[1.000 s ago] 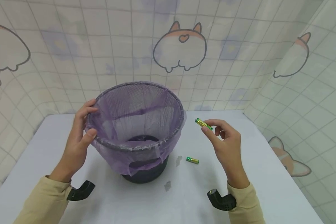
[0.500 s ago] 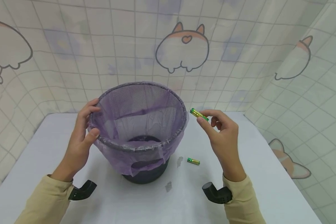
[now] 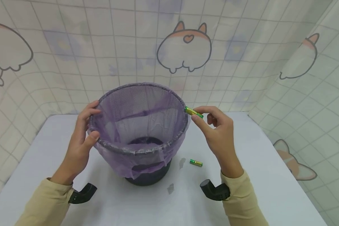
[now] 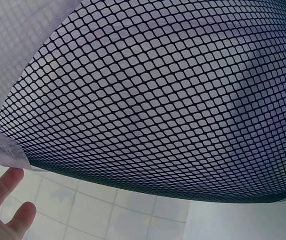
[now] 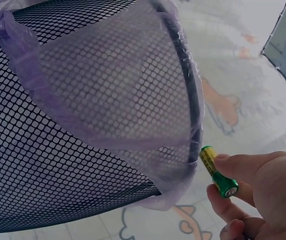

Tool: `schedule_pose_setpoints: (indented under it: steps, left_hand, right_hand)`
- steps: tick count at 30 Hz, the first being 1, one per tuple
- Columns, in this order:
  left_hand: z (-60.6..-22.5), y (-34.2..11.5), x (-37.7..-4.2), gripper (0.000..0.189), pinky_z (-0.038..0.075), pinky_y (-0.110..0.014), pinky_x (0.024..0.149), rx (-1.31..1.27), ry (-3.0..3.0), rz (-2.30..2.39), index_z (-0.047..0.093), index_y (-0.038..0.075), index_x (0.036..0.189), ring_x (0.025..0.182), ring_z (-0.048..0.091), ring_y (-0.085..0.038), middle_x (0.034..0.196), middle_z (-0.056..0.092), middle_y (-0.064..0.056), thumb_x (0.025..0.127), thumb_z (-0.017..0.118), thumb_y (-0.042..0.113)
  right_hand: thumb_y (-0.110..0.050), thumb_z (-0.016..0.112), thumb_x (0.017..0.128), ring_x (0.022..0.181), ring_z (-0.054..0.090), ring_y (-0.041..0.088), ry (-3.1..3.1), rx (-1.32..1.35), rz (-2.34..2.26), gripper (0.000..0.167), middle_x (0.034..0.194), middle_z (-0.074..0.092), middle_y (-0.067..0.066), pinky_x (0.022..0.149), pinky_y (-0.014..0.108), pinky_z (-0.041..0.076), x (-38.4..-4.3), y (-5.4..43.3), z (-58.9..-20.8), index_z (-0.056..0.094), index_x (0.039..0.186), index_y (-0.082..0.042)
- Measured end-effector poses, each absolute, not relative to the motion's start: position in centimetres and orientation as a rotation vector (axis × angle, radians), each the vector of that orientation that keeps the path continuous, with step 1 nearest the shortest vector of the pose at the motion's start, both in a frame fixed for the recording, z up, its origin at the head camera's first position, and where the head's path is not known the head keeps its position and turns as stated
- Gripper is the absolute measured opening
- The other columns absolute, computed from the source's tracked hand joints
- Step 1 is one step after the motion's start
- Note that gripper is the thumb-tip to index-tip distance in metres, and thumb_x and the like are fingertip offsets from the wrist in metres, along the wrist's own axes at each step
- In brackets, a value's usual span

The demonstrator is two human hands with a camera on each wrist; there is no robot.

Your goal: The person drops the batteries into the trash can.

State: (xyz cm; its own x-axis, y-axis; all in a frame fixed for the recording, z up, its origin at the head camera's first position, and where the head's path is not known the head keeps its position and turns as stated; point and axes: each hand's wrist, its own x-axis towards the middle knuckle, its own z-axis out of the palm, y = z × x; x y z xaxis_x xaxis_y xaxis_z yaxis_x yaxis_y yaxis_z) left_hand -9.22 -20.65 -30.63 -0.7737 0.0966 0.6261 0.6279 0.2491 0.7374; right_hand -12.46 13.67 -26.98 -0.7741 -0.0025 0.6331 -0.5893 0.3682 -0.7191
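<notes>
A black mesh wastebasket lined with a purple plastic bag stands on the white table. My left hand grips its left rim, fingers over the edge and thumb at the front. In the left wrist view, fingertips show beside the bag's folded edge. Between thumb and fingers, my right hand pinches a green and gold battery level with the right rim. Its far end overlaps the rim in the head view. Lower down, a second battery lies on the table, right of the basket.
Two small grey patches mark the table near the basket. A white grid-patterned curtain with cartoon dogs hangs behind and along the sides. Black wrist cameras are fixed at both cuffs.
My right hand has moved left and slightly up with the battery, from out beside the basket to its right rim. The left hand stays on the rim; the second battery still lies there.
</notes>
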Motion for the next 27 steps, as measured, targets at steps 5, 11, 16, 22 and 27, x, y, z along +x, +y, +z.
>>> schedule_pose_setpoints:
  steps: [5,11,16,22,27]
  left_hand:
    - [-30.7,-20.7,-9.3,0.050,0.017,-0.029,0.111,-0.672,-2.058,-1.544,0.038,-0.003,0.138,0.147,0.020,-0.021,0.158,0.027,-0.009,0.099,0.047,0.026]
    - [-30.7,-20.9,-9.4,0.049,0.018,-0.029,0.110,-0.672,-2.067,-1.533,0.038,-0.001,0.139,0.147,0.020,-0.021,0.158,0.027,-0.008,0.098,0.047,0.025]
    - [-30.8,-20.8,-9.3,0.049,0.016,-0.033,0.114,-0.669,-2.078,-1.525,0.038,-0.001,0.139,0.148,0.019,-0.021,0.158,0.026,-0.008,0.098,0.047,0.024]
    - [-30.7,-20.8,-9.3,0.049,0.015,-0.038,0.116,-0.669,-2.079,-1.507,0.038,0.000,0.139,0.148,0.019,-0.021,0.158,0.027,-0.008,0.098,0.048,0.024]
    - [-30.8,-20.8,-9.3,0.049,0.016,-0.038,0.115,-0.667,-2.074,-1.504,0.038,-0.001,0.139,0.148,0.019,-0.021,0.158,0.027,-0.008,0.098,0.047,0.024]
  right_hand:
    - [-0.010,0.073,0.084,0.071,0.038,0.015,-2.096,0.543,1.425,0.016,0.086,0.061,-0.013,0.062,0.025,0.026,-12.7,13.2,-26.8,0.074,0.100,-0.012]
    - [-0.009,0.073,0.084,0.072,0.038,0.016,-2.091,0.572,1.422,0.016,0.088,0.063,-0.012,0.062,0.026,0.026,-12.9,12.7,-26.7,0.074,0.100,-0.012]
    - [-0.009,0.073,0.084,0.073,0.038,0.014,-2.109,0.589,1.403,0.018,0.090,0.063,-0.006,0.062,0.025,0.027,-13.0,12.5,-26.9,0.073,0.102,-0.011]
    - [-0.008,0.075,0.082,0.073,0.037,0.015,-2.119,0.599,1.402,0.022,0.088,0.061,-0.004,0.062,0.026,0.028,-13.3,12.4,-27.0,0.073,0.103,-0.010]
    - [-0.009,0.075,0.082,0.073,0.037,0.016,-2.132,0.594,1.392,0.023,0.081,0.052,-0.003,0.061,0.025,0.026,-13.2,12.3,-26.9,0.073,0.104,-0.010]
